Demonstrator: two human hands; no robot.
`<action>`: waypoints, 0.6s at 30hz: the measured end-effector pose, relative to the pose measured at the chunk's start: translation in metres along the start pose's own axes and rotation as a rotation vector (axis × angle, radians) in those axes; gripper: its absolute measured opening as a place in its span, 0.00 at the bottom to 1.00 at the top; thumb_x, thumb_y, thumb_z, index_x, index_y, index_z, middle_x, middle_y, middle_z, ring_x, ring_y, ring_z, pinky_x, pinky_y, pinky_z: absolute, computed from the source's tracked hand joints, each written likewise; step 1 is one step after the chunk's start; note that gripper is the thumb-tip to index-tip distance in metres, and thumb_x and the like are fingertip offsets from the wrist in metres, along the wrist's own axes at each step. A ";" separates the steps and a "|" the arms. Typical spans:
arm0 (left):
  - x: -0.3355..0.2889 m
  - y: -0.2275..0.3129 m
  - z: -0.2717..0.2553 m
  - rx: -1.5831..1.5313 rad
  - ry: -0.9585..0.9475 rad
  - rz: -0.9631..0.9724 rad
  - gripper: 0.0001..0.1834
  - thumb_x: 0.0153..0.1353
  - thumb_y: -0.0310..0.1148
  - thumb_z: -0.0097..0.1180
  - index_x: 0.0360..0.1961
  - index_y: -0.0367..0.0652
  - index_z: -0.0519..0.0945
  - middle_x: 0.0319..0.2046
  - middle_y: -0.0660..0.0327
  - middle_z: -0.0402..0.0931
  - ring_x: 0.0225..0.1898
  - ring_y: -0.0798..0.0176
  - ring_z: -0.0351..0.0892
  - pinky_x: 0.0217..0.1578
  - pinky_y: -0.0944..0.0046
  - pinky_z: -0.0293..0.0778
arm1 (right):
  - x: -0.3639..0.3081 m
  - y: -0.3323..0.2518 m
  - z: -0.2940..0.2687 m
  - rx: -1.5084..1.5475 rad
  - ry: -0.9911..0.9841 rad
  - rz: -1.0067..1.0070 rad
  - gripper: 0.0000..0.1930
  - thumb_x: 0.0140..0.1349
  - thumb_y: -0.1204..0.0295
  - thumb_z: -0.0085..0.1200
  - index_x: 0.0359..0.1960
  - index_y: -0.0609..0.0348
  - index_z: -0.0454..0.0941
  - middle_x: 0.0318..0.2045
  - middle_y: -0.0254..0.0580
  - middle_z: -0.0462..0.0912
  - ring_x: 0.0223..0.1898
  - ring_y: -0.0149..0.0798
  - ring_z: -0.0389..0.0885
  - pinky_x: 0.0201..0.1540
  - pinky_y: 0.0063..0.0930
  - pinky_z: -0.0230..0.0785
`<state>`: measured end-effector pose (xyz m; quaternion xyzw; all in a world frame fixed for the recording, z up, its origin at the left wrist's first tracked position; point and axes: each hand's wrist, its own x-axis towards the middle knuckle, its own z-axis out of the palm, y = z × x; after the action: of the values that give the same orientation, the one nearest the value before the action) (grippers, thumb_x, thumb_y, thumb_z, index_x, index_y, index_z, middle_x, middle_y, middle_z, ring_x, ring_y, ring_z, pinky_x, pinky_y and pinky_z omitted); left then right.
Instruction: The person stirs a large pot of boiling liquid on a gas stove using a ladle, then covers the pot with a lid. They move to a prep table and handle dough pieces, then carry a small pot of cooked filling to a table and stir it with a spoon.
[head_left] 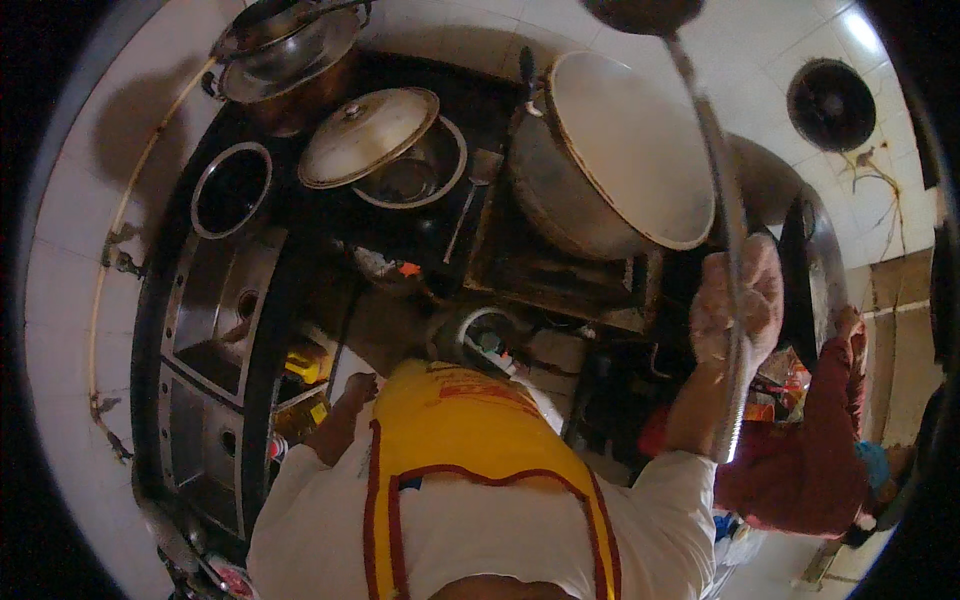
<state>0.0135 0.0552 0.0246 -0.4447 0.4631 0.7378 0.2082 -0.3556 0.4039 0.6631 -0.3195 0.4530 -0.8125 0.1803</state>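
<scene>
My right hand is raised on the right, with its fingers wrapped round the shaft of a long-handled ladle. The ladle's dark round head sticks up past the top edge of the view, so its shape is partly cut off. Left of the shaft stands a big metal pot, its inside hazy and whitish. My left hand hangs low beside my yellow apron, near the sinks. It is small and dark there, and its fingers do not show clearly.
A smaller pot sits half covered by a domed lid, beside a metal spatula. Stacked pots stand at far left, above a round basin and two steel sinks. Another person in red is close on the right.
</scene>
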 end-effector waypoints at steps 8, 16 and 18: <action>-0.029 0.005 0.009 -0.100 0.136 -0.108 0.10 0.69 0.35 0.48 0.30 0.45 0.71 0.19 0.64 0.63 0.17 0.63 0.61 0.21 0.61 0.63 | 0.013 0.088 0.053 -0.018 0.045 0.619 0.08 0.58 0.77 0.50 0.38 0.56 0.67 0.25 0.43 0.71 0.16 0.34 0.71 0.15 0.26 0.71; -0.029 0.000 0.004 -0.129 0.175 -0.229 0.10 0.70 0.34 0.48 0.31 0.43 0.72 0.20 0.63 0.64 0.18 0.64 0.61 0.23 0.62 0.63 | 0.027 0.182 0.045 0.138 0.074 0.774 0.08 0.62 0.72 0.50 0.41 0.57 0.68 0.23 0.40 0.71 0.21 0.35 0.72 0.17 0.27 0.73; -0.031 0.001 0.000 -0.080 0.113 -0.129 0.10 0.70 0.34 0.47 0.31 0.43 0.72 0.22 0.63 0.66 0.20 0.64 0.63 0.24 0.61 0.64 | 0.032 0.196 0.044 0.119 0.109 0.774 0.07 0.62 0.72 0.50 0.40 0.58 0.68 0.23 0.40 0.71 0.21 0.35 0.72 0.17 0.28 0.73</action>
<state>0.0294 0.0579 0.0512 -0.5226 0.4146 0.7145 0.2111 -0.3482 0.2552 0.5245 -0.0708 0.5008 -0.7252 0.4672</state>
